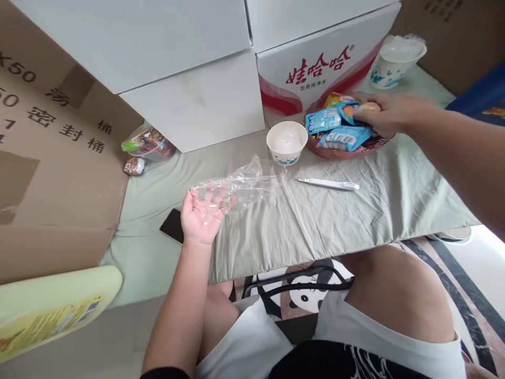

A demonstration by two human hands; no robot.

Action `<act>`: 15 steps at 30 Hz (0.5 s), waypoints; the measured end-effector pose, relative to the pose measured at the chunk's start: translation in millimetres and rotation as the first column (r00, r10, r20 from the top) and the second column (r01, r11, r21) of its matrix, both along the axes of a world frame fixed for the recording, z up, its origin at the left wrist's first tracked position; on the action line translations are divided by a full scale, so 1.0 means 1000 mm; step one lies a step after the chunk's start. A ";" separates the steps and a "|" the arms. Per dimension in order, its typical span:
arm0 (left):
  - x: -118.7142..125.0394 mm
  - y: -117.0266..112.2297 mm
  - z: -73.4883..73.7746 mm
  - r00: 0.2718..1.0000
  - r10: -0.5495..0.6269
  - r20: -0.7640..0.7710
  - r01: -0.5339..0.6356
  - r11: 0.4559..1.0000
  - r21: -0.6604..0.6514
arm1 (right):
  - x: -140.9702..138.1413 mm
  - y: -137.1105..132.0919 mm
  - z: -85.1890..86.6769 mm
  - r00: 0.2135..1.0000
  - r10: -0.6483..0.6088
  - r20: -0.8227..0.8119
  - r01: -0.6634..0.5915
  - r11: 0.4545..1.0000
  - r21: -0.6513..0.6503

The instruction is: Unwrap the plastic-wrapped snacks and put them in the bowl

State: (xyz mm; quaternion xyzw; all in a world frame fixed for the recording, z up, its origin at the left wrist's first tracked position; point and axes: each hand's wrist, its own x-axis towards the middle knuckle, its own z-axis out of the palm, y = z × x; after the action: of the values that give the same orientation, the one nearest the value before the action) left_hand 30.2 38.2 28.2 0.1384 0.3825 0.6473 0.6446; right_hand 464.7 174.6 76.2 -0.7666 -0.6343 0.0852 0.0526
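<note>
My left hand (204, 216) is palm up with its fingers spread. A thin clear plastic bag (252, 187) lies over its fingers and trails right across the cloth. At the right, my right hand (384, 113) reaches over a reddish-brown basket (343, 153) of snack packets. Its fingers are curled at a blue snack packet (347, 111), slightly blurred. Other packets lie beside it, among them a light-blue packet (345, 138). Left of the basket stands a paper cup (287, 152) with clear plastic inside. A white utility knife (329, 183) rests in front of the basket.
White cartons (197, 105) stand along the back. A second paper cup (394, 63) covered with plastic is at the back right. A dark phone (172, 226) lies behind my left wrist. At the left are a clear tub (152, 145) of small items and a brown cardboard box (59, 158).
</note>
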 end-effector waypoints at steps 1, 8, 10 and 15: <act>0.001 0.000 0.000 1.000 -0.013 -0.003 0.013 1.000 0.006 | -0.001 0.000 -0.002 0.999 -0.033 0.019 0.033 0.999 0.001; 0.001 -0.001 0.005 0.996 -0.087 -0.026 0.088 0.995 0.035 | 0.002 -0.007 -0.003 0.997 0.006 -0.081 -0.007 1.000 -0.011; 0.001 -0.004 0.005 0.995 -0.097 -0.036 0.098 0.994 0.053 | 0.002 -0.006 -0.004 0.999 -0.032 -0.041 0.033 0.999 0.023; 0.000 -0.016 0.005 0.992 -0.121 -0.036 0.124 0.990 0.067 | -0.045 -0.037 -0.012 0.995 0.094 -0.040 -0.071 0.913 0.401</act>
State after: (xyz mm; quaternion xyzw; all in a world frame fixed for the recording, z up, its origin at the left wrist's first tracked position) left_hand 30.5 21.7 33.1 0.1942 0.3611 0.6169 0.6718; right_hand 420.1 138.0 64.4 -0.7094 -0.6683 -0.0215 0.2227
